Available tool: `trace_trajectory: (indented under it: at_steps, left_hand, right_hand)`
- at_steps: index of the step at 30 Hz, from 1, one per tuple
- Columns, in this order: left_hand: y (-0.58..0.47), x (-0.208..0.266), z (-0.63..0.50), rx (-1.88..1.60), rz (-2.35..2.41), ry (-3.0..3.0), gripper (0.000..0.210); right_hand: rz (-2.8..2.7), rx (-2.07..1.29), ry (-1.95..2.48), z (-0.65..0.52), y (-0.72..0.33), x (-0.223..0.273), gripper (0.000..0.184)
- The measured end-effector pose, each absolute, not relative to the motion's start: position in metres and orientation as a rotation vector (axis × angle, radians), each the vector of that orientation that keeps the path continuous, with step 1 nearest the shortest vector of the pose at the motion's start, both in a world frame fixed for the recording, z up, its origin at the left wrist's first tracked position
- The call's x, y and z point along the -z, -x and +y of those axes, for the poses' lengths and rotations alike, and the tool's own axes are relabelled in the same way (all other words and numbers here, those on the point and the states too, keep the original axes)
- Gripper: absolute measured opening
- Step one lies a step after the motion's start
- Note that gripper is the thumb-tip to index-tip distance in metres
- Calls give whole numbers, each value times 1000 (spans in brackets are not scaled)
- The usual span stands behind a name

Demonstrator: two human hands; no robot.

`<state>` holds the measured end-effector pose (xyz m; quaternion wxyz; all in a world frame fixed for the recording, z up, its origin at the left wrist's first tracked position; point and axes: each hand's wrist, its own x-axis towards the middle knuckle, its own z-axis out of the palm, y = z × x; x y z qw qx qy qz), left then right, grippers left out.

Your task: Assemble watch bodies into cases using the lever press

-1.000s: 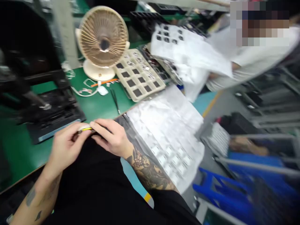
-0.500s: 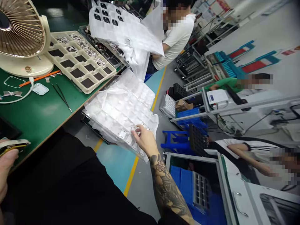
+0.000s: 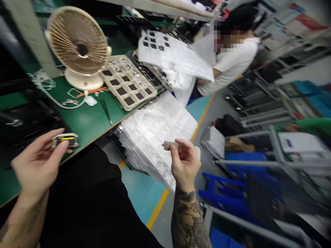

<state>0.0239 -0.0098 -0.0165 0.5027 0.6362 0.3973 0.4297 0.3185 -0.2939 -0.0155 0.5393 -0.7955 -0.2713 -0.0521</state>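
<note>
My left hand [image 3: 38,163] is closed on a small white-rimmed electronic housing [image 3: 65,139] with black and yellow parts inside, over the table's front edge. Between the thumb and fingers of my right hand [image 3: 185,165] is a small flat light-grey piece [image 3: 169,144], seen nearly edge-on. That hand is raised above a tray lined with white sheet [image 3: 157,127], which juts out beside the table. Small white pieces in the tray's near pockets are blurred and partly hidden by my hand.
On the green table [image 3: 90,129] are a fan [image 3: 80,44], a beige compartment tray [image 3: 126,81] of small parts, black tweezers [image 3: 105,111] and an orange stick [image 3: 91,91]. A person in a white shirt [image 3: 232,63] sits beyond. Blue stools [image 3: 222,193] stand at right.
My right hand has lifted from the tray with a small light-grey piece. My left hand, with the housing, has come further into view. The camera view has shifted left.
</note>
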Motion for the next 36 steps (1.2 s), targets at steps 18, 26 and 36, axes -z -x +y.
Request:
trace_trajectory:
  at_steps: [18,26,36]
  left_hand:
    - [6,11,-11,-1128,737,-1052,47]
    - [16,16,-6,-1075,668,-1006,47]
    - [13,13,-5,-1204,742,-1023,30]
  right_hand:
    - [-1605,-430,1128,-41,-187,6,50]
    - [-1752,-360,1132,-32,-188,12,56]
    - [-1693,-541,1190,-29,-177,13,48]
